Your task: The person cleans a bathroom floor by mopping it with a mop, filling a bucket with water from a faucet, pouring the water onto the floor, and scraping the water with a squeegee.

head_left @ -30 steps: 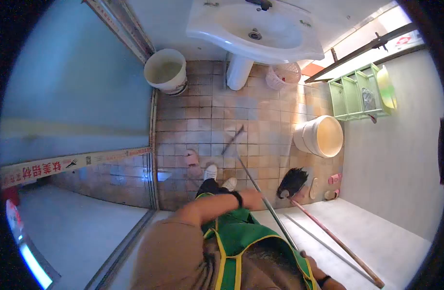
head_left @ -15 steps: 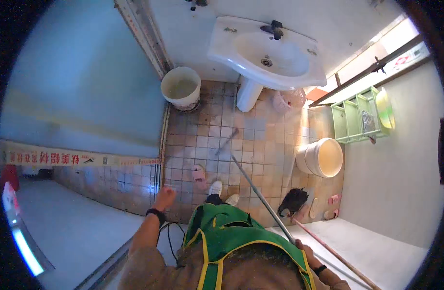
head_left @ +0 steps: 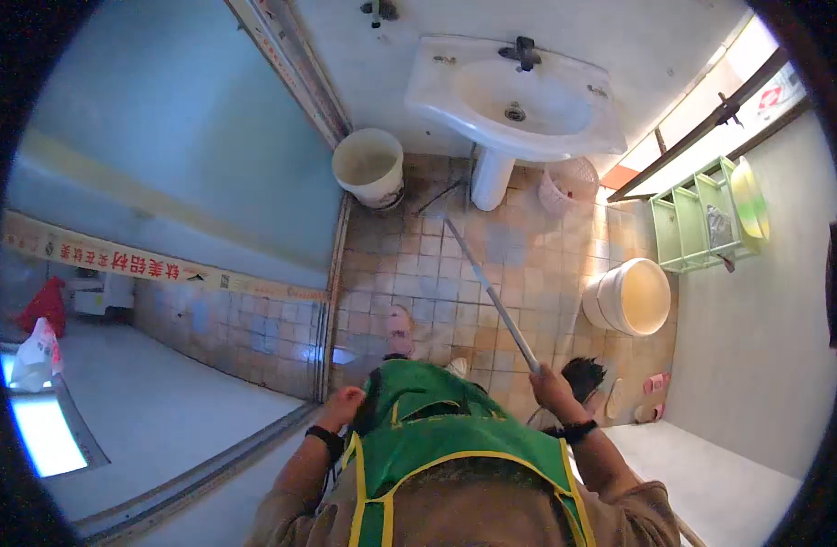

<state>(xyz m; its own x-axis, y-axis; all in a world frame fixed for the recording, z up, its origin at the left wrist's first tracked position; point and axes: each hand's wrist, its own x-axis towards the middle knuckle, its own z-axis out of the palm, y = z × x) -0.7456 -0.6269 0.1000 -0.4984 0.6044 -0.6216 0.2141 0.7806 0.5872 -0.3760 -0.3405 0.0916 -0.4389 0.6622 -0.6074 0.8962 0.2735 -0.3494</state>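
Note:
My right hand (head_left: 552, 392) is wrapped round the grey pole of a long-handled floor squeegee (head_left: 501, 305). The pole slants away from me, and its thin dark head (head_left: 441, 196) rests on the tiles between the white bucket (head_left: 368, 169) and the sink pedestal (head_left: 493, 180). Beside the green apron (head_left: 437, 406), on the sliding-door side, my left hand (head_left: 347, 402) is closed with nothing visible in it. A pink slipper (head_left: 399, 330) lies on the floor ahead of my feet.
A white washbasin (head_left: 519, 100) juts from the far wall, with a pink basket (head_left: 568, 185) beneath. At right stand a cream bucket (head_left: 630, 296) and a green rack (head_left: 701, 219). A dark brush head (head_left: 583, 376) and slippers (head_left: 656, 383) lie nearer. A door track (head_left: 324, 356) runs at left.
The squeegee head has moved away from me toward the pedestal. My right hand has come forward and up with the pole. My left hand has drawn back toward the apron; the view has shifted.

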